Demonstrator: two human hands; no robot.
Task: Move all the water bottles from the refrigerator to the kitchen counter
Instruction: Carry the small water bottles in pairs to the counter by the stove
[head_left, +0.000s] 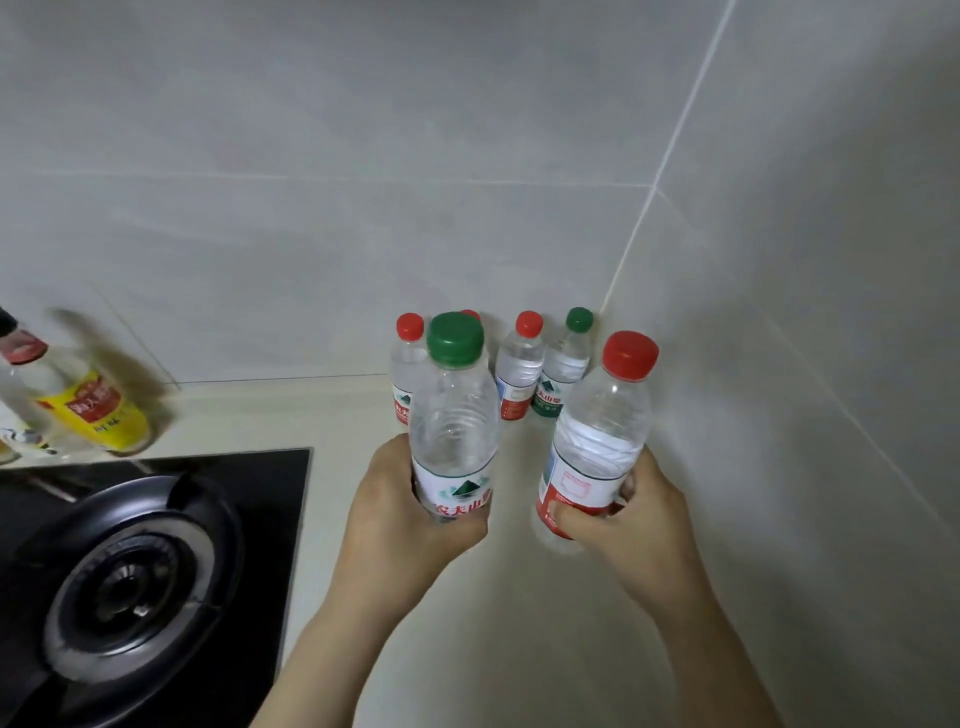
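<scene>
2 clear ribbed plastic bottles (453, 415)

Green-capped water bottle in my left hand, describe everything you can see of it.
The green-capped water bottle is clear ribbed plastic with a green screw cap and a white label showing a green mountain mark and red characters. Roughly upright, it is gripped round its lower, labelled part by the left hand, over the pale counter. Its base is hidden. It is apart from the red-capped water bottle in the right hand.
</scene>
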